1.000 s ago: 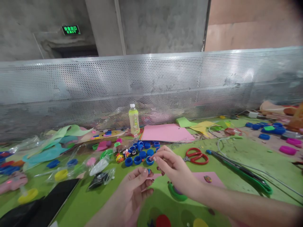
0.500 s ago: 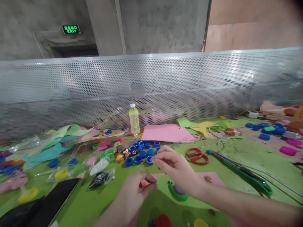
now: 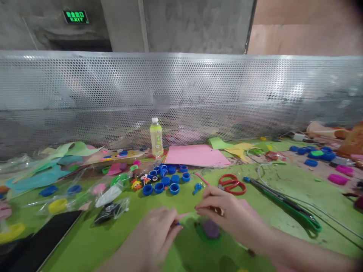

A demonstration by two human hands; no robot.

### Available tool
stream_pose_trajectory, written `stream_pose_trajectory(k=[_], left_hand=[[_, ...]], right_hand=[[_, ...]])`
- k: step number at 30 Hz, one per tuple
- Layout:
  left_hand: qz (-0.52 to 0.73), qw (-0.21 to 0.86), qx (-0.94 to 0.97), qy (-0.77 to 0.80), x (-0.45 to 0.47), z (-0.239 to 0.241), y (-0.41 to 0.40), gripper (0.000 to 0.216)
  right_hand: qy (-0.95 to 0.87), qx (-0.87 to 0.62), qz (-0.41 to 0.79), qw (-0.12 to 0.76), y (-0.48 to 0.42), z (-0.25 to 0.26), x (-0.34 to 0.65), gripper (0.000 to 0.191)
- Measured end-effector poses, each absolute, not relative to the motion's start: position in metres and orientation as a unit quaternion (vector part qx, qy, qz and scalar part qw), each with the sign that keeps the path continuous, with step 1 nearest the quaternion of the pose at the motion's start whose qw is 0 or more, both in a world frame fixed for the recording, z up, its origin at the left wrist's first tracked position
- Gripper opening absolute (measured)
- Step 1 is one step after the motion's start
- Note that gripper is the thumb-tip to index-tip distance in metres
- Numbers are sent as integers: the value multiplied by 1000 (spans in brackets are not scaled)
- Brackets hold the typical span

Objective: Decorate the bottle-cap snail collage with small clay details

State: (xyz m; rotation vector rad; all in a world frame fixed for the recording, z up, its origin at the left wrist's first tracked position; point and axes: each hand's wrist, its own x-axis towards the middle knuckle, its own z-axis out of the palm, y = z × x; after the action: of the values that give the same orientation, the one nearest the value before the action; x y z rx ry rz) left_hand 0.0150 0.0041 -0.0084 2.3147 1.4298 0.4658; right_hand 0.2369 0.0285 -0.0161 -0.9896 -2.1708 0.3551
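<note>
My left hand (image 3: pixel 159 232) is low in the middle, its fingers pinched together. A small blue bit shows at its fingertips, too little to name. My right hand (image 3: pixel 227 217) is just to the right with thumb and fingers closed; what they hold, if anything, is hidden. Below its fingertips lies a purple disc of clay (image 3: pixel 211 229) in a green clay curve, blurred, on green paper. A thin pink stick (image 3: pixel 202 178) shows just beyond the right hand; I cannot tell whether it is held. A small blue clay figure (image 3: pixel 198 187) lies near that stick.
Several blue tubs (image 3: pixel 174 188) stand ahead, beside small cartoon figures (image 3: pixel 136 184). Red-handled scissors (image 3: pixel 232 184) and a green-handled tool (image 3: pixel 286 206) lie right. A drink bottle (image 3: pixel 156 138) stands behind near pink paper (image 3: pixel 197 155). A black tablet-like slab (image 3: pixel 53 238) lies left.
My right hand has drawn back toward me and slightly right, uncovering the blue figure and pink stick. My left hand stays low; the orange bit in it no longer shows. The view has shifted.
</note>
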Motion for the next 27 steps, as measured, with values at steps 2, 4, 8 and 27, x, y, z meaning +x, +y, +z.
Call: stream_pose_trajectory(k=[2, 4, 8, 27], left_hand=[[151, 176, 830, 507, 17, -12, 1, 20], [150, 162, 838, 499, 18, -14, 0, 21], [181, 189, 842, 471, 19, -18, 1, 13], [166, 129, 898, 387, 20, -27, 1, 47]], right_hand=[[-878, -353, 93, 309, 25, -18, 240, 18], [-909, -322, 45, 262, 23, -19, 241, 17], [-933, -297, -41, 200, 20, -19, 240, 15], [-916, -389, -21, 98, -6, -24, 242, 32]])
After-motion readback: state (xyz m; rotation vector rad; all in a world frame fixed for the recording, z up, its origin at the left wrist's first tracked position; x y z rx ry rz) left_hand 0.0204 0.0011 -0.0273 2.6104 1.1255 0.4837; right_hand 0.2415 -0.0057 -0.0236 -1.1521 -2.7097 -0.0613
